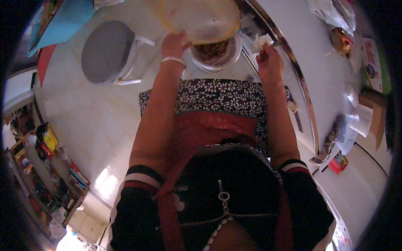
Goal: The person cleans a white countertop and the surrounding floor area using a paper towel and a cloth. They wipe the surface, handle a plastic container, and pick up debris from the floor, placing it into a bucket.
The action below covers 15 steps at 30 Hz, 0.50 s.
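My left hand [175, 44] is at the near left rim of a large translucent plastic lid or basin [207, 22], its fingers against the edge. That piece is tilted over a white round bin [234, 51], and dark brown stringy matter [213, 49] shows inside the bin below it. Off to the right, my right hand [270, 61] pinches a crumpled white tissue [263, 40] between thumb and fingers. A floral cloth [220, 94] and a red apron [207, 125] cover my lap.
A grey round stool [108, 51] stands at the left on the tiled floor. Close on the right runs a table's metal-trimmed edge [298, 72], with plastic containers [348, 131] and a plastic bag [336, 14] on top. Filled shelves [47, 175] are at lower left.
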{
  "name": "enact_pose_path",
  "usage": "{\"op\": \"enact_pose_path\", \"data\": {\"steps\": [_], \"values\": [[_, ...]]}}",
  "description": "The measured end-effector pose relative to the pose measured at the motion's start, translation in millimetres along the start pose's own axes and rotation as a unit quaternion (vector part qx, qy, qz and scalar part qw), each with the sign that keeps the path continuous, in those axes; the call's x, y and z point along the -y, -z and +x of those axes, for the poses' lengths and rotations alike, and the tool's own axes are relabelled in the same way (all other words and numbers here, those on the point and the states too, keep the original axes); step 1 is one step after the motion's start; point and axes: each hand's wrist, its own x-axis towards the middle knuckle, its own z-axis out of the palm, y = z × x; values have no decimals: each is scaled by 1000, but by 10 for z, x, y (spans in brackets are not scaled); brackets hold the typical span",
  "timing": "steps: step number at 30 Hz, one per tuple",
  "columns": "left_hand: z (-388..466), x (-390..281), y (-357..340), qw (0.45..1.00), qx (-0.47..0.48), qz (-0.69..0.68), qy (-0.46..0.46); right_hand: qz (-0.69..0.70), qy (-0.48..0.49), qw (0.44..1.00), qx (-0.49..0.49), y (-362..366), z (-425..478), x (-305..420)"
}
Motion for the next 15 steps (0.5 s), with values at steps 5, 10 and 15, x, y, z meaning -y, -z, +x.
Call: {"op": "enact_pose_path", "data": {"steps": [5, 10, 15], "values": [[277, 940, 248, 856, 119, 480, -148, -1, 1, 1000, 21, -69, -44, 23], [207, 667, 33, 693, 169, 701, 10, 19, -10, 999, 43, -74, -84, 42], [198, 682, 15, 648, 215, 728, 66, 24, -19, 999, 24, -155, -143, 80]]}}
